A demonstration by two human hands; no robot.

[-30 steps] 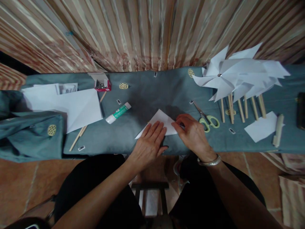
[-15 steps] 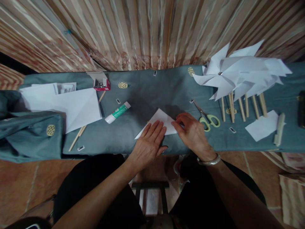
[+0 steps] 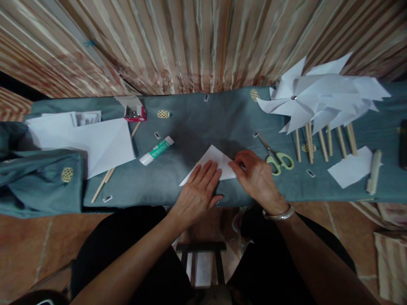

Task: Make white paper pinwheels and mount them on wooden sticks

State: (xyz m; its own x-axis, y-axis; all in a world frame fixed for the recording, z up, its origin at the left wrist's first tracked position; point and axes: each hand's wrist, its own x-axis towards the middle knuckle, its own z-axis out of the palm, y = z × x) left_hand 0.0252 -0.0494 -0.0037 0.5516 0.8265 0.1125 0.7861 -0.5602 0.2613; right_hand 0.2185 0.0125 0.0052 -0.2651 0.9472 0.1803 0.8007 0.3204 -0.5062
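A white sheet of paper (image 3: 219, 156), folded to a triangle, lies on the cloth in front of me. My left hand (image 3: 199, 188) rests flat on it with the fingers stretched out, covering its middle and lower left. At the paper's right corner, my right hand (image 3: 254, 178) pinches the edge between thumb and fingers. Just beyond that hand are scissors (image 3: 276, 159) with light green handles. A glue stick (image 3: 157, 151) with a green label lies to the left of the paper.
Several paper pinwheels (image 3: 321, 99) on wooden sticks lie at the right, near a paper piece (image 3: 349, 167) and a pale capped tool (image 3: 374, 172). At the left are paper sheets (image 3: 108, 146), wooden sticks (image 3: 101, 186) and a red box (image 3: 135, 112) of small metal pieces. A striped curtain (image 3: 197, 46) hangs behind.
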